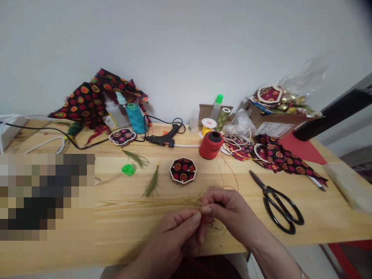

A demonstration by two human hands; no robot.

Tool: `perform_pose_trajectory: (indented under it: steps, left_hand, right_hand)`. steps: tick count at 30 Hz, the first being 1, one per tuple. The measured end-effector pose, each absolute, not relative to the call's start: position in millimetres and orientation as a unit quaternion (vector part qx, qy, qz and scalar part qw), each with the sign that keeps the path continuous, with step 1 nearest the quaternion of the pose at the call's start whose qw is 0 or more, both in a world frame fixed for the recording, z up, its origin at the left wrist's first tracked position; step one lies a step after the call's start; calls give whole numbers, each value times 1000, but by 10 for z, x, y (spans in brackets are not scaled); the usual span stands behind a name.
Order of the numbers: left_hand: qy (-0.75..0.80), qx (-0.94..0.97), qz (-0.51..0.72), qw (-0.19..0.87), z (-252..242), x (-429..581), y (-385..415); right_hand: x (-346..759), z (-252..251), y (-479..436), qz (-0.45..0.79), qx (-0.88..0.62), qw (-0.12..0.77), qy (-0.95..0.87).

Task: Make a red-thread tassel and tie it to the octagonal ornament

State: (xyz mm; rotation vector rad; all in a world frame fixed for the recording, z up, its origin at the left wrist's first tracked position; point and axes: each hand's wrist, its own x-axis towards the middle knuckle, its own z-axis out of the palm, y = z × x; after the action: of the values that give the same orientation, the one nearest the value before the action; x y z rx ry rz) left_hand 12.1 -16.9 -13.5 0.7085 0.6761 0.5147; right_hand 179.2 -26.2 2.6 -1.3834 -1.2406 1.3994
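Observation:
My left hand [178, 234] and my right hand [229, 211] meet at the front edge of the wooden table [116, 224], fingertips pinched together on a thin bundle of threads [194, 201]. A red thread [229, 174] runs from my right hand toward the red thread spool [210, 145]. Just beyond my hands lies an octagonal piece [183, 170] covered in black fabric with red circles. Two green thread tassels [151, 184] lie to its left.
Black scissors [277, 203] lie to the right. A black glue gun [164, 138], a teal spool [135, 117], glue bottles, patterned fabric [90, 97], a yellow spool [208, 126], metal rings and a box of ornaments [280, 101] stand along the back. A green cap [128, 169] lies left.

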Motion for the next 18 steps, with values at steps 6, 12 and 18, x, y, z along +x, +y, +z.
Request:
perform_pose_trajectory:
  steps: [6, 12, 18]
  left_hand:
    - [346, 319, 246, 847, -119, 160, -161]
    - [372, 294, 256, 843, -149, 168, -173]
    - [358, 314, 256, 841, -128, 164, -161]
  right_hand:
    - [1768, 13, -263, 545, -556, 408, -477]
    - [1834, 49, -261, 547, -553, 450, -438]
    - [1839, -34, -291, 598, -508, 443, -433]
